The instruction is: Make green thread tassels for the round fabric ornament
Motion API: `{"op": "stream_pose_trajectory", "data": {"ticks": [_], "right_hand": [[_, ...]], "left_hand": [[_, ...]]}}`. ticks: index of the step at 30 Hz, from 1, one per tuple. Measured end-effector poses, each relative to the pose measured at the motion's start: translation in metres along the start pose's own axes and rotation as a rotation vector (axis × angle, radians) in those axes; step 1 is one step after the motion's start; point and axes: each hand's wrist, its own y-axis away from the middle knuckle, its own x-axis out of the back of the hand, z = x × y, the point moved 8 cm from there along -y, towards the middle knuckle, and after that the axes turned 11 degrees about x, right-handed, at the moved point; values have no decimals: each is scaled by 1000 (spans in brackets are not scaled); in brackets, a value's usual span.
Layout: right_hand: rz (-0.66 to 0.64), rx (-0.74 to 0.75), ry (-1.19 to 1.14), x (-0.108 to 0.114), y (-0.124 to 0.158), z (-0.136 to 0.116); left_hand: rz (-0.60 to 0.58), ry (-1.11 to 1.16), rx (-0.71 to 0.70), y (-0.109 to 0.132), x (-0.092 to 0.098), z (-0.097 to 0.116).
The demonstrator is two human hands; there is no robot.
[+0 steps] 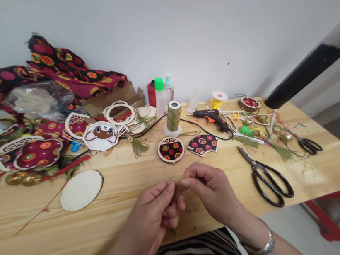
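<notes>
Thin dark olive strand (pixel 175 195), in the head view, lies between the person's left hand (pixel 157 206) and right hand (pixel 211 189), just above the front edge of the pale wooden worktop (pixel 62 242), near the middle of that edge. The left fingers pinch it between thumb and forefinger, the others curled under; the right thumb and forefinger are pressed together on it, close to the left fingertips. What exactly the curled left fingers enclose is hidden.

Just beyond the hands lie a round wood-rimmed panel of black patterned cloth (pixel 171 150) and a fan-shaped panel of dark patterned cloth (pixel 205 143), with an upright spool of olive-green thread (pixel 173 118) behind them. Wood grain shows between the left forearm and a flat off-white oval disc (pixel 82 190), which sits well in from the front edge. To the right, large black-handled scissors (pixel 266 177) limit the right hand's sideways room, their handle loops near the front edge and blades pointing towards the back.
</notes>
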Motion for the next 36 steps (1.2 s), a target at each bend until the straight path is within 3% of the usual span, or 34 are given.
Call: {"op": "stream_pose_trajectory", "data": {"ticks": [36], "right_hand": [[36, 0, -18, 3, 1, 5]], "left_hand": [[6, -32, -56, 5, 2, -1]]}}
